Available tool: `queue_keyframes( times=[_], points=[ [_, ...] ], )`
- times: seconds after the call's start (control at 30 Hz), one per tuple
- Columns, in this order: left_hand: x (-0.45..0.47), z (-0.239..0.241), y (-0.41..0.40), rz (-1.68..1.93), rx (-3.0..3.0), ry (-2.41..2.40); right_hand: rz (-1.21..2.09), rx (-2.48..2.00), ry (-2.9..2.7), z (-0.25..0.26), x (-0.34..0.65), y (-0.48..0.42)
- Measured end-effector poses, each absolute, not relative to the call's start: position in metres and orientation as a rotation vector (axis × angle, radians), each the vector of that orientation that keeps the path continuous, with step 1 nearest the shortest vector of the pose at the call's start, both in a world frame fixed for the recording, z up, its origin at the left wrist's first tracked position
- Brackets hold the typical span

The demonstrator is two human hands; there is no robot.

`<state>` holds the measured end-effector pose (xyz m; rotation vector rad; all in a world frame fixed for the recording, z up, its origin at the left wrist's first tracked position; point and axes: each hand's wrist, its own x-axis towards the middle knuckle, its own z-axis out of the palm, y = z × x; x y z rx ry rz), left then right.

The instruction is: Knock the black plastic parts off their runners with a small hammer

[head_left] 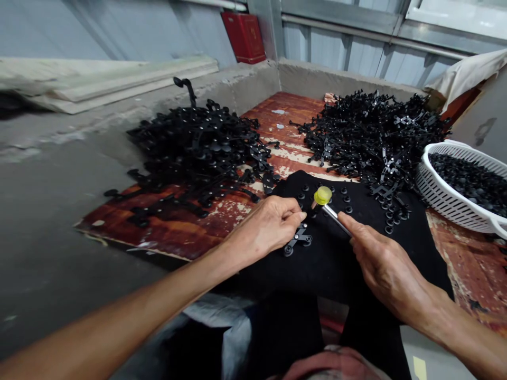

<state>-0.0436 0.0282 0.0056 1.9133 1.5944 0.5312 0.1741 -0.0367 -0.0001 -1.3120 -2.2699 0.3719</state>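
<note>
Soft, cool light, dark lower middle, glinting metal handle (332, 215), stretched, blurry edges

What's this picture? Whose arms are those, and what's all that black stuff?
There's no machine here, just someone's two bare hands. The camera sits on their head, so you see what's in front of them. The right hand holds a hammer with a yellow head. The left hand is by a crossed black piece; I can't tell exactly what its fingertips pinch. Little round pieces sit on a black cloth. Two piles of black parts lie on a worn reddish board, and a white basket holds more small black pieces.
</note>
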Motion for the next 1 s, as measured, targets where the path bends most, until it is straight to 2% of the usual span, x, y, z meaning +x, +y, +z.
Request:
queue_keyframes(
  times=[0.2,0.4,0.53,1.0],
  points=[
    [-0.04,0.003,0.027,0.539,1.869,1.645,0.294,-1.206,-2.218,0.007,0.174,-0.039],
    [-0.037,0.001,0.022,0.579,1.891,1.671,0.31,-1.349,-2.369,0.004,0.172,-0.035],
    [-0.036,0.001,0.02,0.593,1.857,1.671,0.298,-1.232,-2.267,0.007,0.173,-0.036],
    [-0.038,-0.006,0.023,0.607,1.812,1.652,0.297,-1.31,-2.381,0.004,0.176,-0.038]
  ],
)
